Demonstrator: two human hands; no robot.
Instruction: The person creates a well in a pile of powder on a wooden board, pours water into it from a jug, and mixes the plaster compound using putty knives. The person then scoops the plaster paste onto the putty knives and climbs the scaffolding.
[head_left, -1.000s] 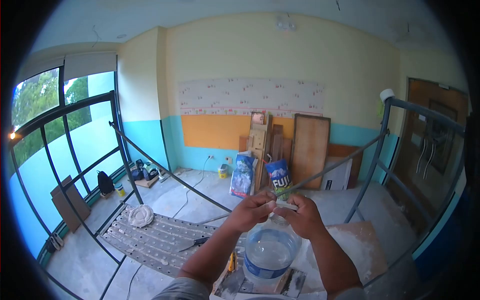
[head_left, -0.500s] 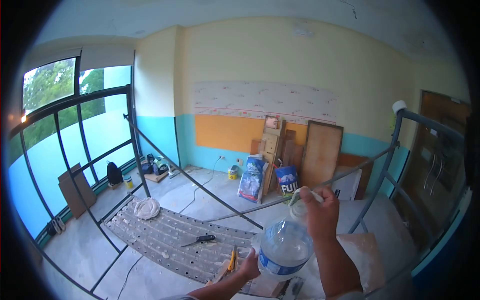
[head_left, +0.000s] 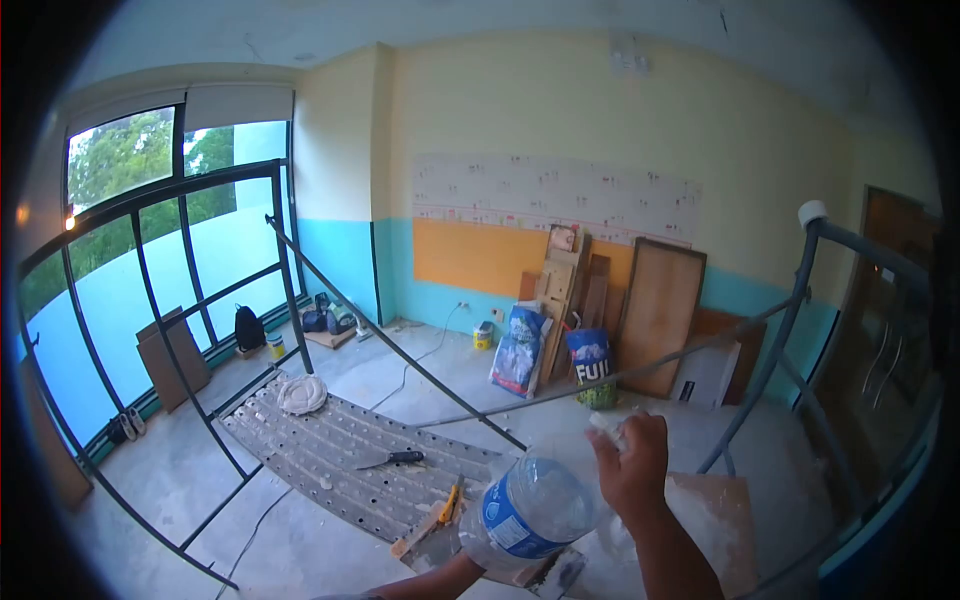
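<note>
A large clear plastic water bottle [head_left: 540, 500] with a blue label is tilted in front of me, its top toward the right. My right hand [head_left: 635, 465] is closed at its top end, with a small white piece [head_left: 605, 428] showing between the fingers; whether that is a cap or a handle I cannot tell. My left hand [head_left: 468, 568] supports the bottle from the lower left, its fingers mostly hidden behind the plastic. Just left of the bottle, a yellow-handled cutter [head_left: 452, 500] and a putty knife [head_left: 398, 459] lie on the perforated metal platform [head_left: 340, 450].
Scaffold frames rise left and right, joined by crossing diagonal braces [head_left: 390, 325]. A whitish round bundle [head_left: 301, 394] lies at the platform's far end. Filled bags [head_left: 520, 350] and wooden boards [head_left: 662, 315] lean on the far wall. A door [head_left: 885, 330] is at right.
The bottle has moved left and tilted further over. My left hand has gone lower and behind it, while my right hand has dropped slightly. The camera view has shifted a little.
</note>
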